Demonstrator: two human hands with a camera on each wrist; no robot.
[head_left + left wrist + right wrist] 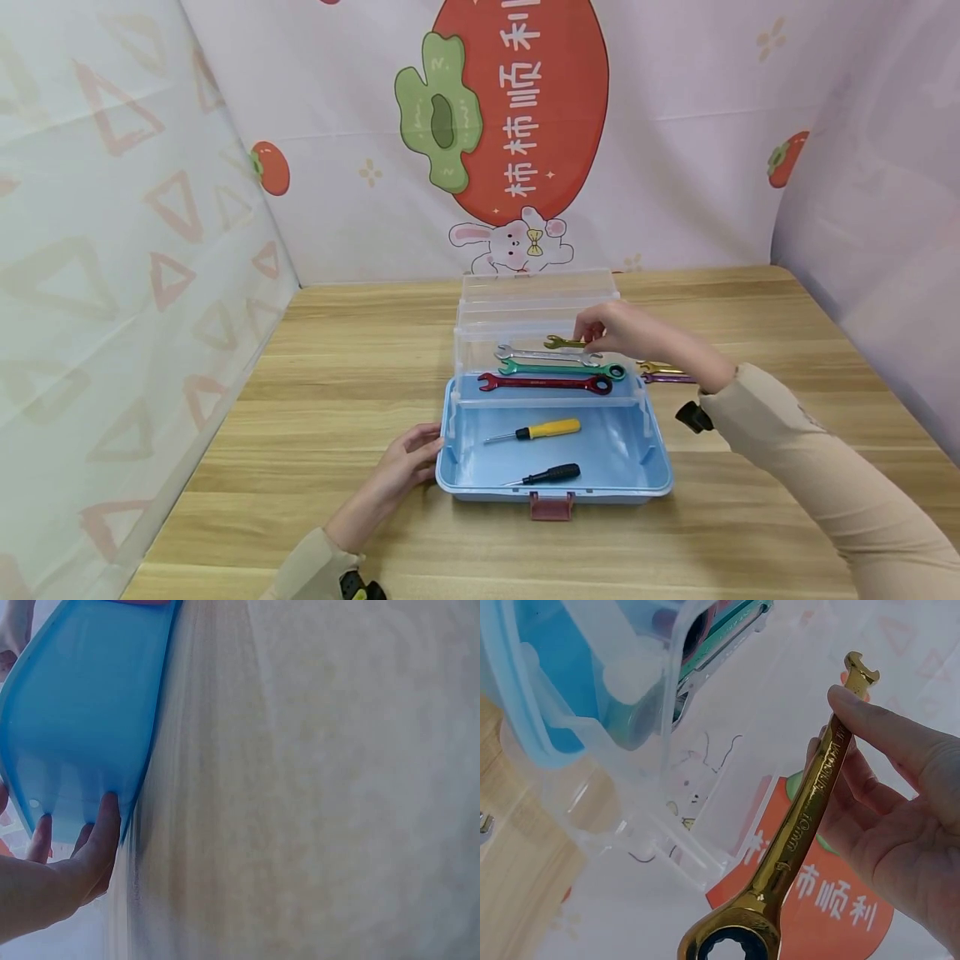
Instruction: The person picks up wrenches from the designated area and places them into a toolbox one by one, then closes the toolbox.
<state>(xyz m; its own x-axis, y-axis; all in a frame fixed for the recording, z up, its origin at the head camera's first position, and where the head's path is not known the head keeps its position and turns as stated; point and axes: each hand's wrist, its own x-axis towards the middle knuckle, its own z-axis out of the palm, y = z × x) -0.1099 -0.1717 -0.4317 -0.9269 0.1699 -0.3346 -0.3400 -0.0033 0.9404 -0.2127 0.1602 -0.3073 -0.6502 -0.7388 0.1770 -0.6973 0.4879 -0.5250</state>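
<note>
My right hand pinches a gold combination wrench between thumb and fingers, over the clear tray of a light blue toolbox. The wrench has an open end and a ratchet ring, with 10mm marked on its shaft. In that tray lie a silver wrench, a green wrench and a red wrench, side by side. My left hand rests against the toolbox's left side, its extended fingertips on the blue wall in the left wrist view.
In the toolbox bottom lie a yellow-handled screwdriver and a black-handled screwdriver. Right of the box, another gold wrench and a purple wrench lie on the wooden table, partly behind my right forearm. The transparent lid stands raised behind.
</note>
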